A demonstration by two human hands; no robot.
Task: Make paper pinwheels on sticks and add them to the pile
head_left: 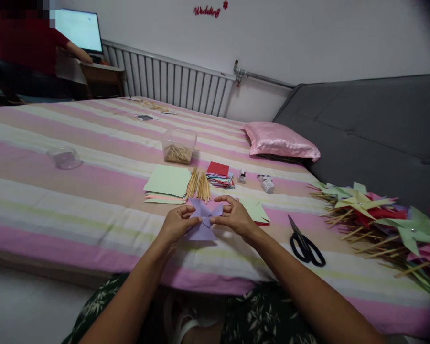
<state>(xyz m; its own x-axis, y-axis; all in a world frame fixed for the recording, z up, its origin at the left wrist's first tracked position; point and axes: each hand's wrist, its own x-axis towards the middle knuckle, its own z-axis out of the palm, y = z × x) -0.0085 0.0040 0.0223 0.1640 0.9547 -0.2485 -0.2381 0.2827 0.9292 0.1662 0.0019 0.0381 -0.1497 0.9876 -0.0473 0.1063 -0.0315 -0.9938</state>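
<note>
Well above purple paper — red "Wedding" lettering

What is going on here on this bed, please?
A person holds a piece of cut purple paper between the left hand and the right hand, just above the bed's near edge. Beyond the hands lie pale green sheets and a row of thin sticks. To the right, black-handled scissors lie untouched, and farther right is a pile of paper pinwheels on sticks.
</note>
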